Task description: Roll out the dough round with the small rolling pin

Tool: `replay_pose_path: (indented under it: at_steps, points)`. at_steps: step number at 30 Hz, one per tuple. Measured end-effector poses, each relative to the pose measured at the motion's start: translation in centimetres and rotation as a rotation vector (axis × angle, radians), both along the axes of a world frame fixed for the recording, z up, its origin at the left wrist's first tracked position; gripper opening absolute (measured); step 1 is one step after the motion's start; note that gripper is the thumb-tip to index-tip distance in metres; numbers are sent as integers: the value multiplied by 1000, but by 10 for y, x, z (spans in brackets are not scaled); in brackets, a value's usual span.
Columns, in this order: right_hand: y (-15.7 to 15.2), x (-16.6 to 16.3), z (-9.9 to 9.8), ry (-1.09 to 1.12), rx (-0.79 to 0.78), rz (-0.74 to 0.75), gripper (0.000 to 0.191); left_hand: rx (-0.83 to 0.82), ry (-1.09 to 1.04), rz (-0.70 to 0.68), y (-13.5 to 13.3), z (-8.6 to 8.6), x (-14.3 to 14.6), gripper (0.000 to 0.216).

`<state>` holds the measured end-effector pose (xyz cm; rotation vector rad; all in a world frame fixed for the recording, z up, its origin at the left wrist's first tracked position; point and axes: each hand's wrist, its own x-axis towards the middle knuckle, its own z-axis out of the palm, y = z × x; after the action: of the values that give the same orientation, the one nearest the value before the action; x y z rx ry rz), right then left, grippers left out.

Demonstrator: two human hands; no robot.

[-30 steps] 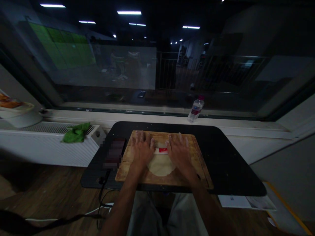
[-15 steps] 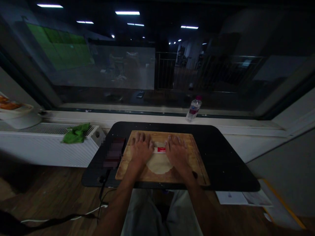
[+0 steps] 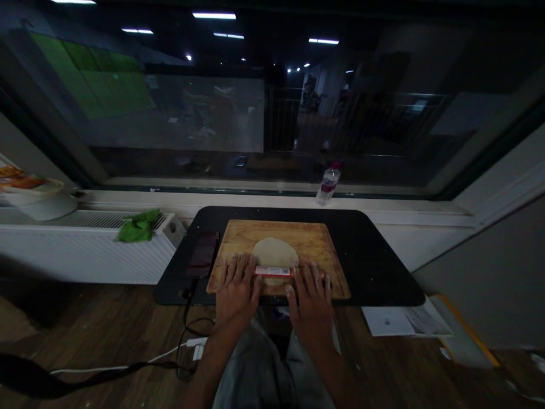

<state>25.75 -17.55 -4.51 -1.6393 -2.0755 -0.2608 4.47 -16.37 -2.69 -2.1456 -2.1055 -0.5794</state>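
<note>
A round, flattened piece of pale dough (image 3: 275,251) lies on a wooden cutting board (image 3: 315,238) on a small black table (image 3: 374,267). Across the dough's near edge lies a rolling pin (image 3: 273,271) with a red-and-white label. My left hand (image 3: 237,289) rests flat on the pin's left end, fingers stretched out. My right hand (image 3: 310,295) lies flat on its right end, fingers spread. Both palms hang over the board's near edge.
A dark object (image 3: 202,255) lies on the table left of the board. A water bottle (image 3: 327,186) stands on the windowsill. A green cloth (image 3: 138,225) lies on the radiator at left, beside a white bowl (image 3: 36,196). Cables (image 3: 128,366) and papers (image 3: 404,321) lie on the wooden floor.
Both hands have drawn the rolling pin from the far part of the dough back to its near edge, uncovering the flat round dough. The camera has tilted slightly.
</note>
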Motion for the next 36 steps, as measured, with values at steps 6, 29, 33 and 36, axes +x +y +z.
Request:
replay_pose_path:
  at_steps: [6,29,33,36]
  points:
    - [22,-2,0,22,-39,-2,56,23,12,-20,19,-2,0,55]
    - [224,20,49,-249,-632,247,63,-242,48,80,176,29,-9,53]
    - [236,16,60,-215,-726,201,65,-261,44,72,176,26,-11,49]
    - [236,19,58,-220,-731,197,71,-266,57,78,175,26,-11,48]
